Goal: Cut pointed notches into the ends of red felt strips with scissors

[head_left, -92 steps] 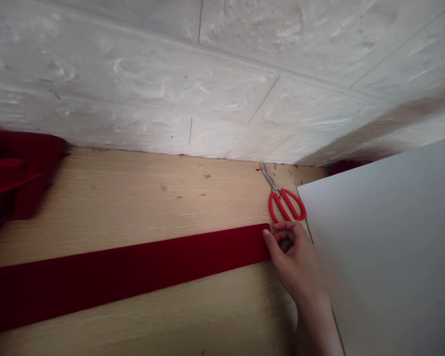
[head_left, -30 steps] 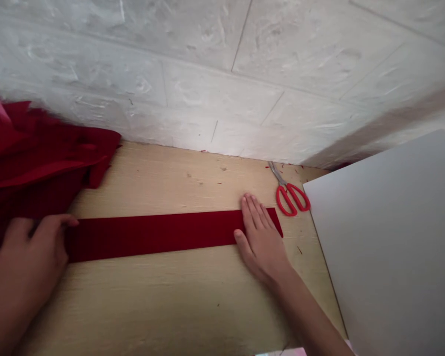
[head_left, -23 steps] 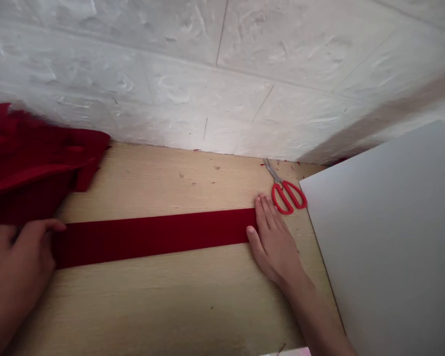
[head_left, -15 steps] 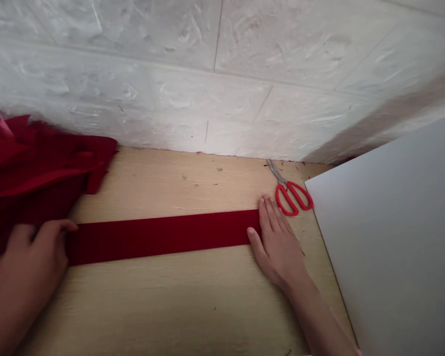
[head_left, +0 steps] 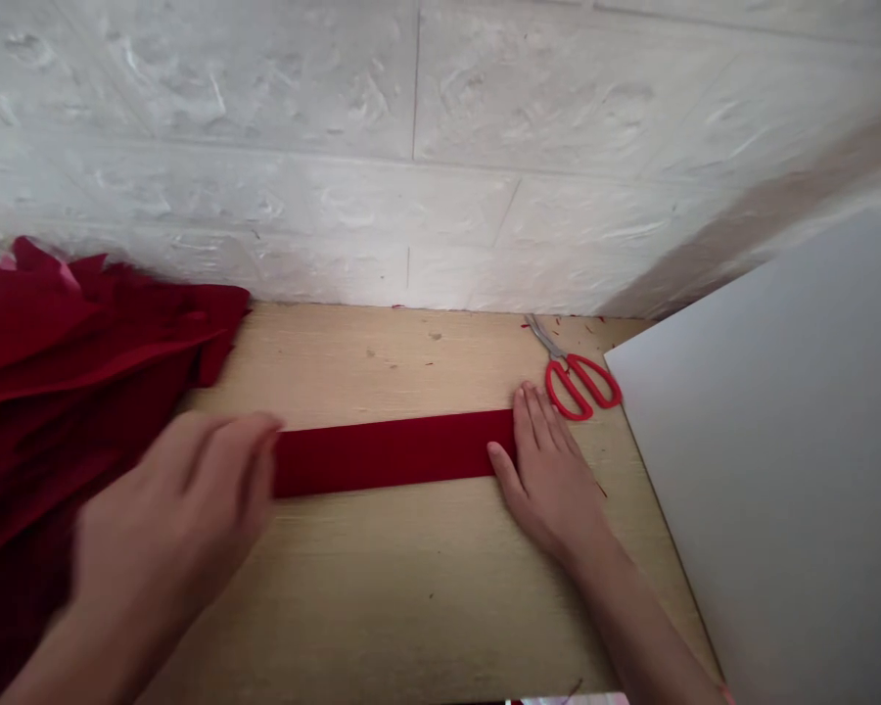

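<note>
A flat dark red fabric strip (head_left: 393,454) runs across the pale wooden table (head_left: 382,607). My right hand (head_left: 547,470) lies flat over its right end, fingers stretched forward and thumb out to the side. At the strip's left part is my left hand (head_left: 183,519), somewhat blurred, its fingers curled and closed on the cloth. The fingertips and the stretch of cloth beneath that hand are hidden. Just beyond my right fingertips rest scissors (head_left: 579,384) with red handles, blades pointing toward the wall.
A heap of dark red fabric (head_left: 80,362) fills the left side. White brick-patterned wall (head_left: 352,196) rises behind the table. A large white panel (head_left: 770,431) stands at the right. Small red scraps lie by the wall near the scissors.
My left hand has moved right along the strip, so less of the strip shows between my hands. My right hand has stayed on the right end.
</note>
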`<state>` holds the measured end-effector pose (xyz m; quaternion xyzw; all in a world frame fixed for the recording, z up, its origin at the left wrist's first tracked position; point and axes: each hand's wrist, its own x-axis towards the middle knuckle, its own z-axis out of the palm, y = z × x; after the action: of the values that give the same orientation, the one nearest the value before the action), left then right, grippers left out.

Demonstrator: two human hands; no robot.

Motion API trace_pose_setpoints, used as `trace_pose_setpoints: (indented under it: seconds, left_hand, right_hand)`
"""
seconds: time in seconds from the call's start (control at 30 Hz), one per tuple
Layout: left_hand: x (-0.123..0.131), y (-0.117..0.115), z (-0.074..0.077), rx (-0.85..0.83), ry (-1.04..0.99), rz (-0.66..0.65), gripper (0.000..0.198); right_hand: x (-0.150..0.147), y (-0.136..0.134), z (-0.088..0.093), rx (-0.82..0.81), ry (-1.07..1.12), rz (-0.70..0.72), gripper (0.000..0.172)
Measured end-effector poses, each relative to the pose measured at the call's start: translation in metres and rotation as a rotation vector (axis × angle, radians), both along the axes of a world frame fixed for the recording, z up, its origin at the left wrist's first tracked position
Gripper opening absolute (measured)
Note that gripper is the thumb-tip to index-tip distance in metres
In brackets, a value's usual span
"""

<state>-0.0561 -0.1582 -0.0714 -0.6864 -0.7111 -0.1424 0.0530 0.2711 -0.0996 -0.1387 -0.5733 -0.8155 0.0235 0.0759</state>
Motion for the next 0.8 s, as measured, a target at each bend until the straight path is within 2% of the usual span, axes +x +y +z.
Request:
trace_pose_setpoints:
  seconds: [0.03, 0.1, 0.17, 0.27, 0.37, 0.47, 0.57, 0.7, 0.8]
  left_hand:
    - [0.02, 0.015, 0.008, 0.002, 0.038, -0.164, 0.022]
    - [0.06, 0.047, 0.018, -0.154, 0.032, -0.457, 0.029]
    - [0.094, 0.076, 0.022, -0.372, -0.005, -0.575, 0.028]
    - [0.131, 0.103, 0.02, -0.629, 0.012, -0.593, 0.03]
    - [0.149, 0.114, 0.016, -0.717, 0.007, -0.548, 0.031]
    - [0.154, 0.12, 0.014, -0.753, 0.013, -0.51, 0.03]
    - [0.153, 0.125, 0.012, -0.802, -0.003, -0.517, 0.025]
    - [0.149, 0.125, 0.009, -0.796, -0.059, -0.558, 0.014]
    - [0.147, 0.121, 0.008, -0.78, -0.114, -0.566, 0.009]
  right_hand:
    - [0.0, 0.0, 0.0, 0.005, 0.003, 0.001, 0.07]
    - [0.0, 0.0, -0.001, 0.018, 0.007, -0.001, 0.07]
    - [0.0, 0.0, -0.001, 0.027, 0.017, -0.003, 0.07]
    - [-0.001, 0.0, -0.001, 0.014, 0.042, -0.005, 0.07]
    - [0.0, -0.001, 0.003, -0.03, 0.083, -0.01, 0.07]
    - [0.003, -0.003, 0.009, -0.056, 0.202, -0.025, 0.066]
    - [0.011, -0.006, 0.016, 0.026, 0.409, -0.13, 0.059]
    - [0.026, -0.005, 0.021, 0.186, 0.591, -0.3, 0.039]
    - [0.033, -0.002, 0.019, 0.154, 0.641, -0.319, 0.029]
